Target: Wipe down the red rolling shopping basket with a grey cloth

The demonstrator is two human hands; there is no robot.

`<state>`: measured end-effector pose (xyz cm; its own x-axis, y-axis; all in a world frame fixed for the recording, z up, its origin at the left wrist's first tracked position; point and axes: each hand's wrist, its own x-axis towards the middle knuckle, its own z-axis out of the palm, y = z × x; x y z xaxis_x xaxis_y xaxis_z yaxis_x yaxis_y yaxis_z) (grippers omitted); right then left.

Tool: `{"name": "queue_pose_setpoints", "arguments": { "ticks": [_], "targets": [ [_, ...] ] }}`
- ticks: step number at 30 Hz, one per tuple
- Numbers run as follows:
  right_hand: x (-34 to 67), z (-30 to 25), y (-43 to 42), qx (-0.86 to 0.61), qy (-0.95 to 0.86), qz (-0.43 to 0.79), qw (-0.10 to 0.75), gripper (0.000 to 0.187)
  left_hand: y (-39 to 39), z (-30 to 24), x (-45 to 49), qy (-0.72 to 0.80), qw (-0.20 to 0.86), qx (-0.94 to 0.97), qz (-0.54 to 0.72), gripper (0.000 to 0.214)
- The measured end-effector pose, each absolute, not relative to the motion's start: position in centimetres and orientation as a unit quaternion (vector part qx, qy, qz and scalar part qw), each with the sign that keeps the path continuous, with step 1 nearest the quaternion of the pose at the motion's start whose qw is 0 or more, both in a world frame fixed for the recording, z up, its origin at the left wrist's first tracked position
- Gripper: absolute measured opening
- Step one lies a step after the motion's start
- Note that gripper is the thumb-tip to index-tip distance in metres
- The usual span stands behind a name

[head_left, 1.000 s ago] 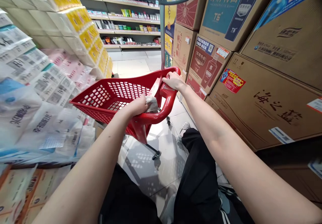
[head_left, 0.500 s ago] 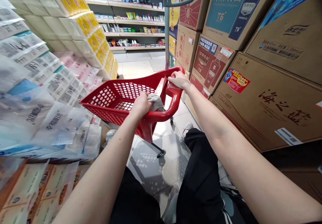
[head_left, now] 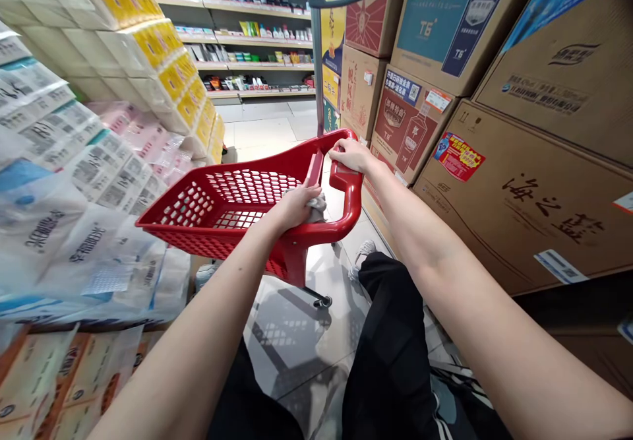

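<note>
A red plastic shopping cart stands in front of me, its basket pointing left. My right hand is closed round the far side of the cart's handle. A grey cloth, bunched up, is in my left hand, which presses it against the inner side of the cart's rear rim. That hand's fingertips touch the lower end of a paler red strip behind the basket. Part of the cloth is hidden under my fingers. No goods show in the basket.
Stacked brown cartons line the right. Packs of tissue and yellow-ended packs are piled at left. Shelves of small goods stand behind. A grey upright post with a looped handle rises behind the cart. Tiled floor lies below.
My left hand has moved slightly right and up along the rim with the cloth. The cart has swung a little, its front shifting left. My right hand keeps its hold on the handle.
</note>
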<state>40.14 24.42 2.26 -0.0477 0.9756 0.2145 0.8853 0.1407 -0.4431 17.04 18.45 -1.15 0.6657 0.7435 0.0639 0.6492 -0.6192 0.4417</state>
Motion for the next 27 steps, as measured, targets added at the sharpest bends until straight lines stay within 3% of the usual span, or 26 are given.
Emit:
{"name": "queue_pose_setpoints", "arguments": {
  "ticks": [10,15,17,21,27],
  "targets": [
    [40.4,2.5,24.8,-0.65,-0.721,0.094,0.22,0.046,19.5,-2.0,18.3,0.515,0.045,0.841,0.16,0.076],
    [41.3,2.6,25.1,-0.64,-0.731,0.101,0.213,0.046,18.3,-1.0,17.3,0.474,0.094,0.861,0.159,0.053],
    [41.2,2.9,25.0,-0.652,-0.722,0.108,0.206,0.048,18.5,-1.1,17.4,0.433,0.111,0.885,0.129,0.054],
    [38.7,3.7,24.0,-0.742,-0.631,0.12,0.194,0.06,19.5,-2.3,18.6,0.4,0.087,0.909,0.078,0.072],
    [35.9,3.9,21.9,-0.773,-0.607,0.11,0.15,0.089,20.0,-3.6,20.7,0.367,0.052,0.925,0.088,0.072]
  ]
}}
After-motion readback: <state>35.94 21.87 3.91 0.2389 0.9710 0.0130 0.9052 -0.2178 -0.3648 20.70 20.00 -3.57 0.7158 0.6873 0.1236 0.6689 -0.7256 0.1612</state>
